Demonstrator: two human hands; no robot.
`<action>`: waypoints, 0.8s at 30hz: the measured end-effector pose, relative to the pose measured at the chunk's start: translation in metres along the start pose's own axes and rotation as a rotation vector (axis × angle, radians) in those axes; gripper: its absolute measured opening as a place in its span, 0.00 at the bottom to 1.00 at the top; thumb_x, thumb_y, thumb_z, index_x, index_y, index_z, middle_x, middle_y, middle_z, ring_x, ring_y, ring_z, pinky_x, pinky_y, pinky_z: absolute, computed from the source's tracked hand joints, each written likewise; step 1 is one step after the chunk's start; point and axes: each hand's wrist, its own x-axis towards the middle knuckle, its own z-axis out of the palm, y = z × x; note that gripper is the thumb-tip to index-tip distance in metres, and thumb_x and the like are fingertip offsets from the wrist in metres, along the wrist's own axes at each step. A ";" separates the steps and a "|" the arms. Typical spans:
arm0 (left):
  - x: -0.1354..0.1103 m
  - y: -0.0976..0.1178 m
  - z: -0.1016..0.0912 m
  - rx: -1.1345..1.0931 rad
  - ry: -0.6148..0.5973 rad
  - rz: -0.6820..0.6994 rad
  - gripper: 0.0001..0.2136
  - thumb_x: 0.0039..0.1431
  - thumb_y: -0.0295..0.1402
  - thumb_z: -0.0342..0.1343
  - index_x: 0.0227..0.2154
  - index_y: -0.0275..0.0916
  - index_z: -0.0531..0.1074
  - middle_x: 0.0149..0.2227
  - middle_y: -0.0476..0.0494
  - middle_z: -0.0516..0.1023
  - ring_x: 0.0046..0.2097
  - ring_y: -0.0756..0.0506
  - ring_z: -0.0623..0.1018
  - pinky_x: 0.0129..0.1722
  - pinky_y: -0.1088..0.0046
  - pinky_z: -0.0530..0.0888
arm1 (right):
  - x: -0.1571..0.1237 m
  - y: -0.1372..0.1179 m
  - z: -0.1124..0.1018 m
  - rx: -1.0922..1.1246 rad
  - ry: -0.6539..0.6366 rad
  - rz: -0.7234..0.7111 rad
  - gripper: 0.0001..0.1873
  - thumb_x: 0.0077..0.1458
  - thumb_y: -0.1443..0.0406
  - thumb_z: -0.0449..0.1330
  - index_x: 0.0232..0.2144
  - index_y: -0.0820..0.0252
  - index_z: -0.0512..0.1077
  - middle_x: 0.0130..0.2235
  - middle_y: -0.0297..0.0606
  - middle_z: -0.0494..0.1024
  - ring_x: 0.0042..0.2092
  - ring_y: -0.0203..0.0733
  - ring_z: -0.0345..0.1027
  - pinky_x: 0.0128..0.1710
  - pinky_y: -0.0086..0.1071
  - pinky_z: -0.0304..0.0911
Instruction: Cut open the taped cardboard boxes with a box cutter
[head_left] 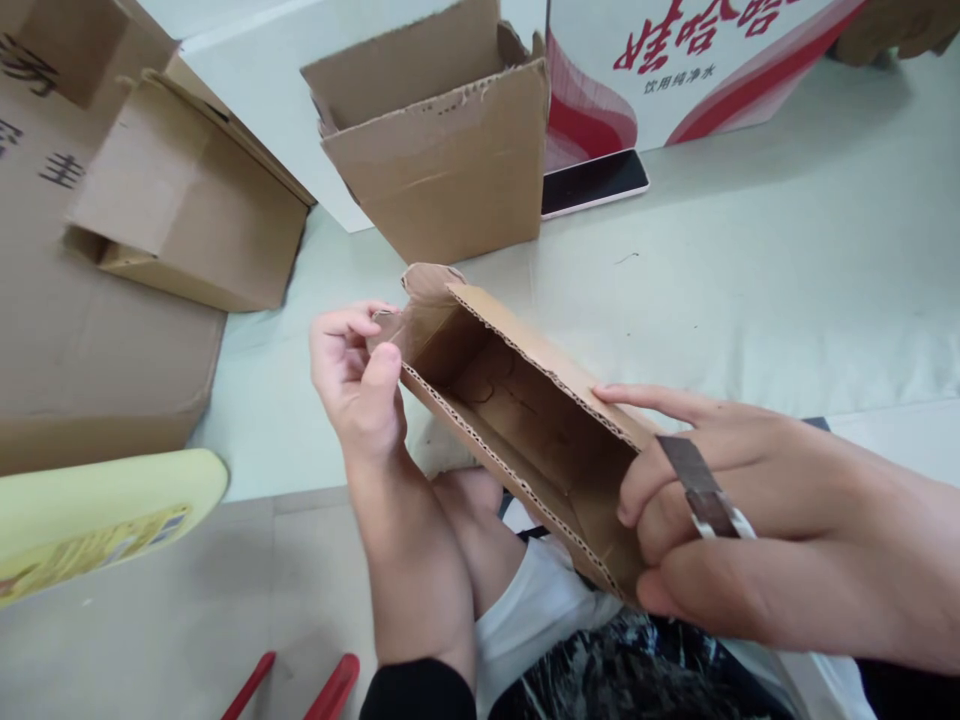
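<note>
I hold a small open cardboard box (525, 420) over my lap, tilted so that its brown inside faces me. My left hand (356, 375) pinches a flap at the box's far left end, thumb pressed against the fingers. My right hand (720, 520) is wrapped round the box's near right end, index finger stretched along the top edge. A strip of grey tape (701, 488) lies across the fingers of that hand.
An open cardboard box (450, 150) stands behind on the pale surface (750, 280), a phone (595, 182) beside it and a red-and-white printed carton (675, 70) at the back. Folded boxes (187, 210) lie left. A yellow board (105, 520) and red handles (330, 690) are lower left.
</note>
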 end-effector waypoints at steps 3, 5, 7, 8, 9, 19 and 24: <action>0.000 0.000 0.001 -0.005 -0.001 -0.020 0.13 0.53 0.41 0.70 0.33 0.44 0.72 0.38 0.47 0.79 0.44 0.45 0.78 0.46 0.67 0.74 | 0.002 0.003 0.000 0.049 -0.056 0.016 0.15 0.68 0.72 0.56 0.29 0.55 0.69 0.31 0.23 0.73 0.33 0.28 0.66 0.73 0.37 0.54; 0.000 0.001 0.003 -0.011 -0.003 -0.026 0.13 0.54 0.41 0.70 0.33 0.44 0.71 0.38 0.47 0.78 0.44 0.45 0.78 0.47 0.67 0.73 | 0.003 0.006 0.000 0.094 -0.057 0.002 0.14 0.69 0.72 0.56 0.29 0.56 0.66 0.30 0.22 0.72 0.31 0.28 0.64 0.73 0.37 0.53; 0.000 0.001 0.004 -0.012 -0.007 -0.024 0.13 0.54 0.42 0.70 0.33 0.44 0.71 0.38 0.46 0.77 0.45 0.45 0.77 0.48 0.66 0.73 | 0.004 0.008 0.001 0.136 -0.032 -0.031 0.12 0.68 0.72 0.58 0.30 0.55 0.66 0.29 0.22 0.72 0.30 0.28 0.64 0.72 0.37 0.55; -0.001 0.001 0.005 -0.008 -0.009 -0.025 0.14 0.55 0.43 0.70 0.33 0.45 0.70 0.38 0.46 0.77 0.45 0.44 0.77 0.48 0.66 0.73 | 0.004 0.008 0.002 0.144 -0.017 -0.038 0.11 0.67 0.71 0.59 0.31 0.55 0.67 0.29 0.22 0.73 0.30 0.29 0.65 0.72 0.37 0.56; -0.001 0.001 0.005 -0.002 -0.010 -0.027 0.14 0.55 0.43 0.69 0.33 0.45 0.70 0.38 0.46 0.76 0.45 0.44 0.77 0.49 0.65 0.73 | 0.005 0.008 0.003 0.140 -0.006 -0.035 0.11 0.67 0.70 0.60 0.31 0.56 0.67 0.29 0.23 0.73 0.30 0.29 0.65 0.71 0.37 0.57; 0.000 -0.001 0.004 -0.036 -0.016 -0.036 0.14 0.54 0.42 0.70 0.34 0.44 0.71 0.39 0.47 0.78 0.45 0.45 0.78 0.48 0.67 0.73 | 0.006 0.010 0.008 0.102 -0.006 -0.003 0.14 0.70 0.63 0.58 0.29 0.57 0.67 0.28 0.25 0.72 0.30 0.30 0.65 0.68 0.39 0.61; -0.001 -0.003 0.005 -0.007 -0.004 -0.047 0.15 0.53 0.44 0.70 0.35 0.45 0.70 0.39 0.48 0.77 0.45 0.45 0.77 0.49 0.67 0.73 | 0.006 0.011 0.008 0.162 -0.005 -0.002 0.14 0.71 0.61 0.57 0.31 0.57 0.69 0.28 0.26 0.74 0.31 0.31 0.68 0.67 0.39 0.61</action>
